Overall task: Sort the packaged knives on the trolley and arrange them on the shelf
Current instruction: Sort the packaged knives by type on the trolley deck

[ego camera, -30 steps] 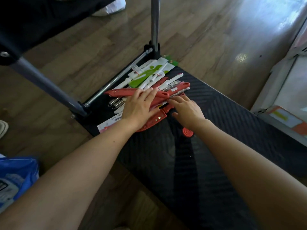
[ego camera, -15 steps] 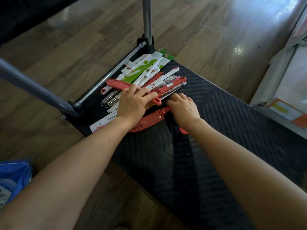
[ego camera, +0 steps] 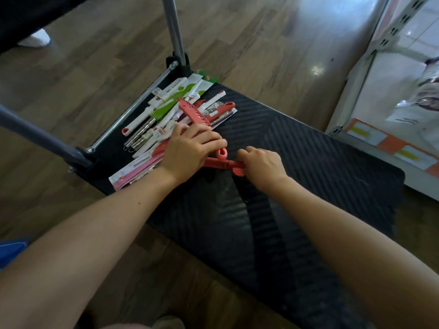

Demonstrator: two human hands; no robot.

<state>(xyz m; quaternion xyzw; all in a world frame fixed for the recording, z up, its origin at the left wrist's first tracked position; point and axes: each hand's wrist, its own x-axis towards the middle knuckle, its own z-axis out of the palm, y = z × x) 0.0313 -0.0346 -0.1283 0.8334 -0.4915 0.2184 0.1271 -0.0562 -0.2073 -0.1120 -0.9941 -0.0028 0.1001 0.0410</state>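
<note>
A pile of packaged knives (ego camera: 166,108) lies at the far end of the black ribbed trolley deck (ego camera: 297,162), in green, white, pink and red packs. My left hand (ego camera: 190,150) is closed around a red sheathed knife (ego camera: 193,112) whose blade end points away over the pile and whose ring end sticks out by my fingers. My right hand (ego camera: 262,166) grips the handle of a second red knife (ego camera: 219,163) lying flat on the deck between my two hands.
The trolley's grey handle bars (ego camera: 173,27) rise at the far end and left. A white shelf unit (ego camera: 370,96) with orange price labels stands at the right. Wooden floor surrounds the trolley; a blue bag (ego camera: 9,250) sits at left.
My left hand has lifted one red knife out of the pile and swung it toward me. My right hand has moved right and closed on the handle of the other red knife.
</note>
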